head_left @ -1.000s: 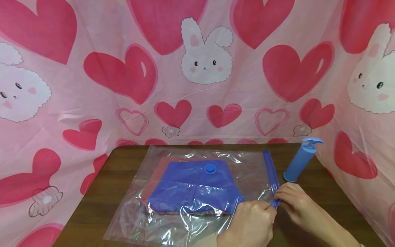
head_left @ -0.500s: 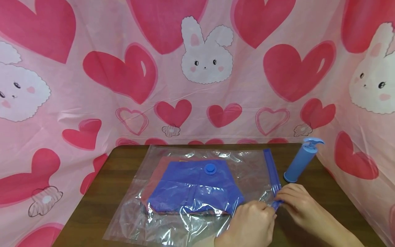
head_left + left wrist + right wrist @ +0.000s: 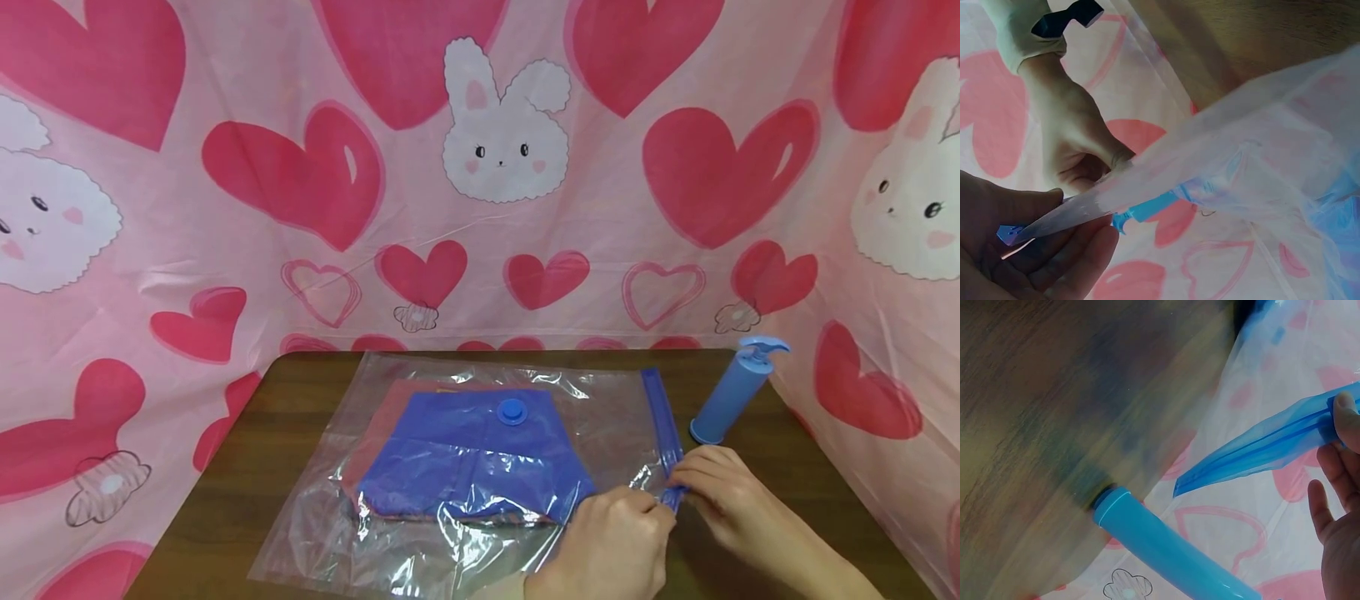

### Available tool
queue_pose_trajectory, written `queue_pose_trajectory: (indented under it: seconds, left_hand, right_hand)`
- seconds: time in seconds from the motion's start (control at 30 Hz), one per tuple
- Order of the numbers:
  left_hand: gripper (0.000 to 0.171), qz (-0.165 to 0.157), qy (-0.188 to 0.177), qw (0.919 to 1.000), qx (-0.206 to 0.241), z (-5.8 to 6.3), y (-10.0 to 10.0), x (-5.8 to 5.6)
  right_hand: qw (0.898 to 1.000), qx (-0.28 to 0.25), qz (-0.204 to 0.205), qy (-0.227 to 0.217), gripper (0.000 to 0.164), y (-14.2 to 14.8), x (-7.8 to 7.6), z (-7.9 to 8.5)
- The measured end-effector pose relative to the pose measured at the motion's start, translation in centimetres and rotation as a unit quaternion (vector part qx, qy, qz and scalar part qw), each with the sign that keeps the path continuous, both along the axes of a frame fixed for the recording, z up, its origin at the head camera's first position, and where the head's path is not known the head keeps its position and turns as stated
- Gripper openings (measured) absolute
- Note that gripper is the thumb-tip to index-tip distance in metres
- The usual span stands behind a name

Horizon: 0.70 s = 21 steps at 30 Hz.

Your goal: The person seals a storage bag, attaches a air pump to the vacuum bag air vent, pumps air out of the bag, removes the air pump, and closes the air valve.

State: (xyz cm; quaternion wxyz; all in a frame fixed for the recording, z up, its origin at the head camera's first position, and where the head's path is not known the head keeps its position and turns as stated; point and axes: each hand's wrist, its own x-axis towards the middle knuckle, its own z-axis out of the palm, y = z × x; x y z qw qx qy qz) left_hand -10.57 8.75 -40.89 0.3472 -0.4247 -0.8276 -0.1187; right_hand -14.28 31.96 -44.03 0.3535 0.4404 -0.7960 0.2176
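Observation:
A clear vacuum storage bag (image 3: 315, 533) lies on the table with folded blue cloth (image 3: 450, 450) and reddish cloth inside. Its round blue valve (image 3: 513, 411) faces up. Along the bag's right edge runs a blue zip strip (image 3: 662, 417). At the near end of that strip, my left hand (image 3: 611, 542) pinches the bag's edge between thumb and fingers, as the left wrist view also shows. Just beyond it, my right hand (image 3: 723, 496) pinches the strip, with a small darker blue piece (image 3: 1330, 425) at the thumb. The fingertips' far side is hidden.
A blue hand pump (image 3: 731, 396) stands upright on the brown wooden table (image 3: 240, 467), just beyond my right hand. Pink fabric (image 3: 420, 183) with hearts and rabbits hangs behind the table and on both sides.
Both hands keep their grip near the strip's near end. My right hand has shifted very slightly right, and the strip's near part has moved a little with it.

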Motion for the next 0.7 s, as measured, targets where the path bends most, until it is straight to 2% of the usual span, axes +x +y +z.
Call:
queue_pose_trajectory:
  seconds: [0.4,0.7]
  left_hand:
    - [0.011,-0.007,-0.001,1.0000,0.000,-0.1,0.1,-0.2]
    - [0.009,-0.007,-0.008,0.9999,-0.008,0.0,0.1,-0.1]
  right_hand:
    - [0.999,0.023,-0.006,-0.025,0.051,0.3,-0.6,-0.4]
    - [1.000,0.029,-0.002,-0.010,0.053,1.1,-1.8,-1.3]
